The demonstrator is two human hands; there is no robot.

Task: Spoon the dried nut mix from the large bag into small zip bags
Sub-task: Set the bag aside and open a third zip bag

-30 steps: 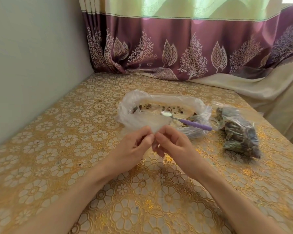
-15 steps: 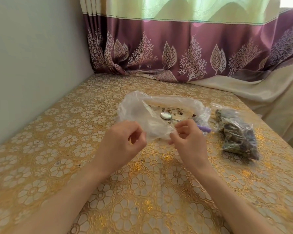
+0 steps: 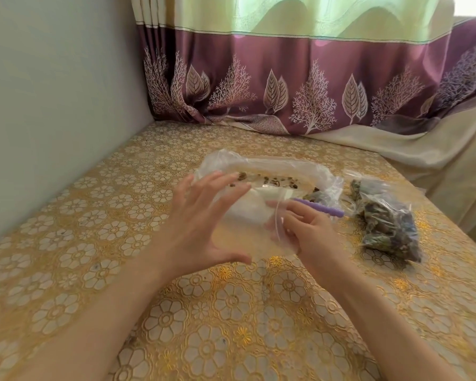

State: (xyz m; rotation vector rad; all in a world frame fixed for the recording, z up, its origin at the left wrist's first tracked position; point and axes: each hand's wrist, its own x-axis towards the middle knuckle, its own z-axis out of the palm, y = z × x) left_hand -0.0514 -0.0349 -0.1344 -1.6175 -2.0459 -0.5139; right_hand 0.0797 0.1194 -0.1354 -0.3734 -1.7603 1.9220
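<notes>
The small zip bag (image 3: pixel 248 229) hangs empty above the middle of the surface (image 3: pixel 231 312), between both hands. The right hand (image 3: pixel 302 232) pinches its mouth edge; the left hand (image 3: pixel 201 226), fingers spread, touches its other side. The spoon (image 3: pixel 318 208) lies just beyond, nearer the right hand, handle toward the right edge, its bowl hidden inside the large bag (image 3: pixel 267 171). The clear film blurs the bag's outline.

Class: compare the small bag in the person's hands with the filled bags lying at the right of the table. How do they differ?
The held zip bag looks empty and flat; the filled bags bulge with dark mix. The held zip bag is off the table; the filled bags lie on it. Both are clear plastic.
</notes>
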